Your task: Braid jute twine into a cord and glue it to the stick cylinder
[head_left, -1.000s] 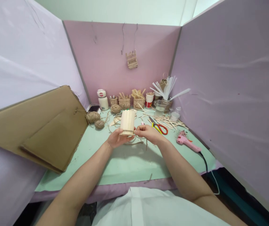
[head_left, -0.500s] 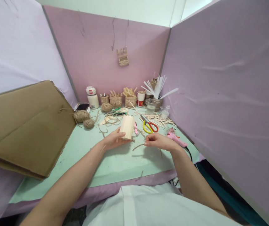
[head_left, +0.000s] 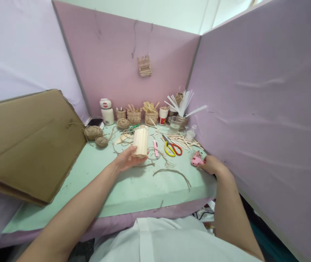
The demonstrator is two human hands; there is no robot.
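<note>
My left hand (head_left: 126, 159) grips the lower part of a pale wooden-stick cylinder (head_left: 140, 142), held nearly upright above the table. At the right, my right hand (head_left: 212, 165) is closed round the handle of a pink glue gun (head_left: 197, 159), which lies near the wall panel; the palm side is hidden. A piece of brown twine (head_left: 173, 170) curves across the table between my hands. Beyond it are a pink craft knife (head_left: 156, 148) and scissors (head_left: 172, 146) with one yellow and one red handle.
Balls of twine (head_left: 93, 133) and a large cardboard sheet (head_left: 30, 145) are on the left. Along the back stand a white jar (head_left: 107, 112), stick-filled baskets (head_left: 151, 117), a red and white cup (head_left: 163, 115) and white glue sticks (head_left: 181, 103). Loose wooden sticks (head_left: 181, 140) lie at right.
My right hand has let go of the twine, which now lies on the table, and has moved right onto the glue gun. The cylinder in my left hand has shifted slightly left.
</note>
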